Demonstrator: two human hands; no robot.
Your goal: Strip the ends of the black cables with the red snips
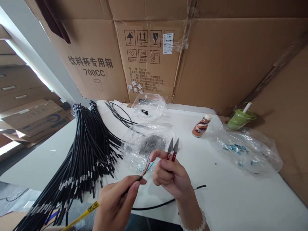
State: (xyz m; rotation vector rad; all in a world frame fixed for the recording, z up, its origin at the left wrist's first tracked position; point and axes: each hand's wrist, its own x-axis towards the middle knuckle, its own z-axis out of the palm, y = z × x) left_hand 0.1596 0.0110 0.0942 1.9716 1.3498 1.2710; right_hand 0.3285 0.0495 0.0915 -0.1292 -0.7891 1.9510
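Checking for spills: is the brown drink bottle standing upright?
No, the brown bottle lies tilted on its side on the white table.

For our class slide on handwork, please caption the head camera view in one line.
Left hand pinches a black cable with bared coloured wires; right hand holds red-handled thread snips.

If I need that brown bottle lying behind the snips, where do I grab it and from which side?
Probably best to grip the brown bottle around its middle, coming from above and from the near side. It lies tilted on the white table, cap toward the cardboard wall, so the round body is exposed. A clear plastic bag crowds its right side; the left side is freer.
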